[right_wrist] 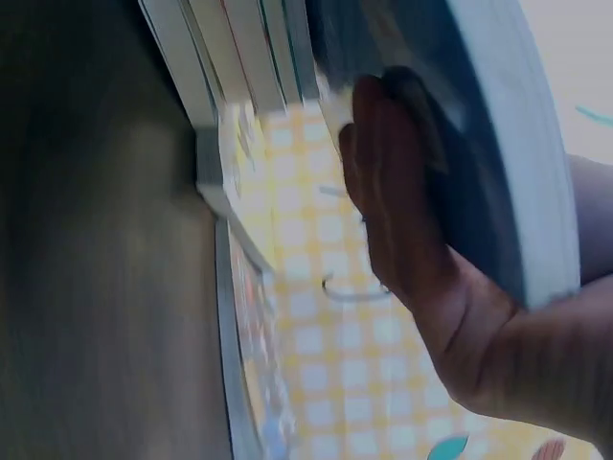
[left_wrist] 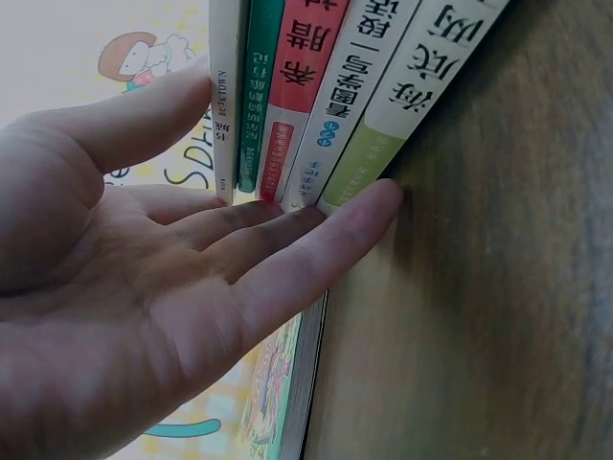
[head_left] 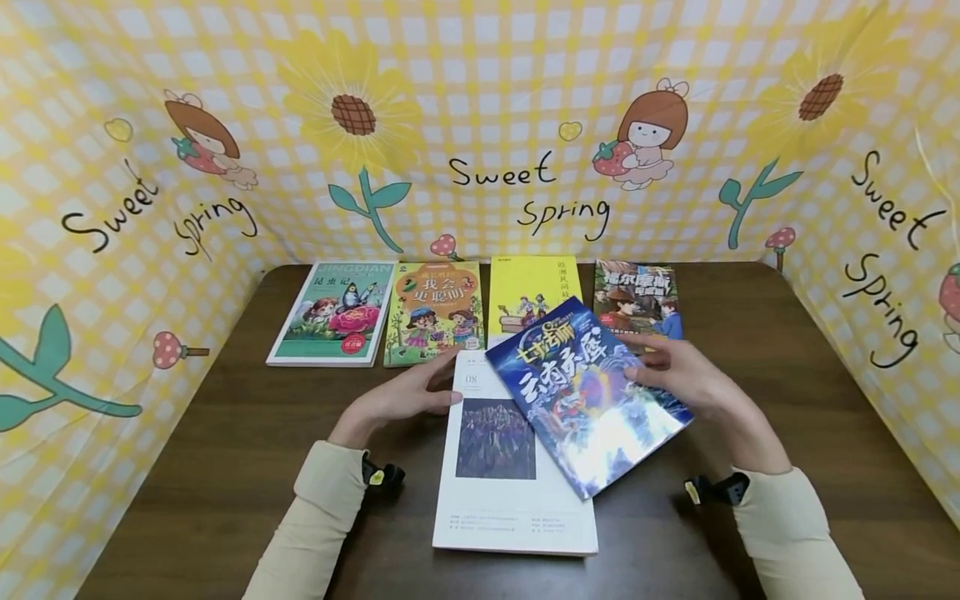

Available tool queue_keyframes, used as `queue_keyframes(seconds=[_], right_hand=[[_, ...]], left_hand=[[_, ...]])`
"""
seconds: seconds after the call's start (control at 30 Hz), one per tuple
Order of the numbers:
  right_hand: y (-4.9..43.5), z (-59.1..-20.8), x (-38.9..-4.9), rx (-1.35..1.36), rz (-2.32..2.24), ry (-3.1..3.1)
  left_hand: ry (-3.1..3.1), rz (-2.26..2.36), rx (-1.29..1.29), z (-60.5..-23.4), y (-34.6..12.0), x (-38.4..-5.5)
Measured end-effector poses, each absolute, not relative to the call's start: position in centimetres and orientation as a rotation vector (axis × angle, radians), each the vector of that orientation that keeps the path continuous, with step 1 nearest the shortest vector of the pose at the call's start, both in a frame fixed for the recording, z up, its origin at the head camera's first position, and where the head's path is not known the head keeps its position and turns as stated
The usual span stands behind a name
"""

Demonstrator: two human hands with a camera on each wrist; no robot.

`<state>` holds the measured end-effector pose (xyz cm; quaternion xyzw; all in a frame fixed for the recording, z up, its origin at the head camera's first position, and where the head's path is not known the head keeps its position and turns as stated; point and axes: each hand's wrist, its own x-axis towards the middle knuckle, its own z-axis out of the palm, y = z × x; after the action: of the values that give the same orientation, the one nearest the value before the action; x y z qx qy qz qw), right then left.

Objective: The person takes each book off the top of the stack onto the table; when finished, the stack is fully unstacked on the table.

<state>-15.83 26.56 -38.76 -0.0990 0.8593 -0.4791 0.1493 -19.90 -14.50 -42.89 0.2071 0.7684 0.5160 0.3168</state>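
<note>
In the middle of the table lies a stack of several books, its white top book [head_left: 498, 508] showing a dark picture. My left hand [head_left: 399, 395] is at the stack's left side, fingers [left_wrist: 287, 273] extended along the printed spines [left_wrist: 311, 105] and the thumb at the top book's edge. My right hand [head_left: 693, 375] grips a blue illustrated book [head_left: 577, 392] by its right side, thumb on the cover and fingers beneath. That book is tilted over the stack's right part, and the right wrist view shows its underside [right_wrist: 488, 144] raised above the table.
Along the back lie a green book with a butterfly [head_left: 330, 312], an orange-and-green children's book [head_left: 435, 308], a yellow book [head_left: 525, 287] and a detective-style book [head_left: 637, 300]. A yellow checked cloth [head_left: 480, 108] walls the dark wooden table [head_left: 225, 467] at the back and sides.
</note>
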Motion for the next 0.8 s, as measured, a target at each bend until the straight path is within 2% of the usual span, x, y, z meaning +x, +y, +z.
queue_keyframes(seconds=[0.27,0.4,0.53,0.73,0.8], right_hand=[[32.1,-38.3,-16.3,0.246,-1.684,2.514],[35.1,-38.1,-16.0,0.548,-2.13,2.28],[37.7,-38.3,-15.5,0.718,-2.508,2.015],[41.4,-40.8,-16.4,1.095,-2.465,2.126],[43.0,-42.5,-17.0,1.14,-2.444,2.157]], left_hand=[[2.008,1.362,0.552,-42.9,-14.3,-20.0],[2.006,1.36,0.563,-42.8,-14.5,-19.9],[2.01,1.354,0.579,-42.8,-14.5,-19.9],[2.018,1.349,0.575,-42.6,-14.4,-19.8],[2.015,1.351,0.568,-42.6,-14.3,-19.8]])
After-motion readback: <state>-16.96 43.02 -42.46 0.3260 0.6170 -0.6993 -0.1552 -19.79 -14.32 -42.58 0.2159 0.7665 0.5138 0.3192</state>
